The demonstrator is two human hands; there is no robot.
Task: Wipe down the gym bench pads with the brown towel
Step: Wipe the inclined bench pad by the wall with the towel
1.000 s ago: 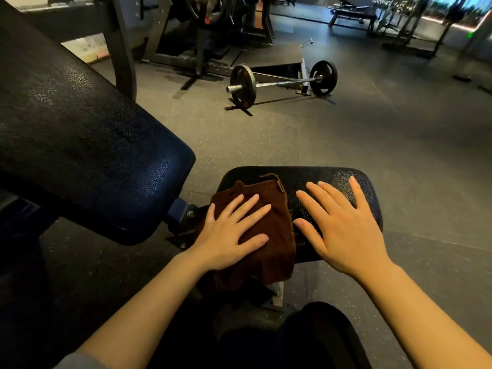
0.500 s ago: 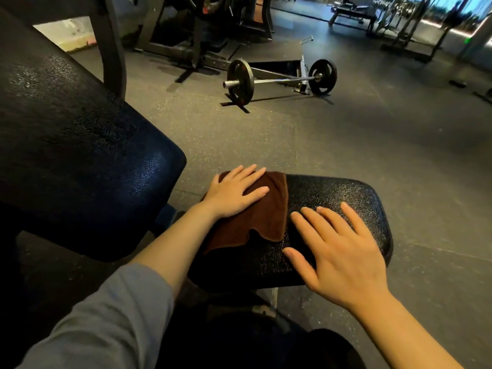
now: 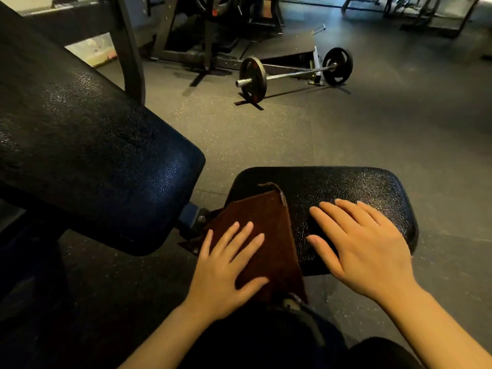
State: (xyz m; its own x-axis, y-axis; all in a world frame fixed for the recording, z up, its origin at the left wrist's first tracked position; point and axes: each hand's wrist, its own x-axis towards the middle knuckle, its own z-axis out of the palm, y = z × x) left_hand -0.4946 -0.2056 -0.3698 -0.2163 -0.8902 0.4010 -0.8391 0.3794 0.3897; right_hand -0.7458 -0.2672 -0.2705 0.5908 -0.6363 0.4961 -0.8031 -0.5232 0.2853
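Pressing down on the brown towel (image 3: 269, 235) with my left hand (image 3: 226, 270), I have the fingers spread and straight, the palm flat on the cloth and nothing gripped. The towel lies folded over the left end of the seat pad (image 3: 354, 187), its near edge hanging off the front of the pad toward me and a far corner turned up. My right hand (image 3: 364, 249) rests just beside the towel on the bare black vinyl, fingers straight and slightly fanned, also holding nothing; the two hands are near each other but apart. The seat pad's textured surface shines under the light to the right of my fingers. To the left, the long back pad (image 3: 87, 155) slopes up and away, its lower end close to the seat pad, with a metal bracket (image 3: 197, 222) showing between them. Farther off, a barbell (image 3: 292, 73) with a plate at each end sits on the speckled floor (image 3: 372, 129).
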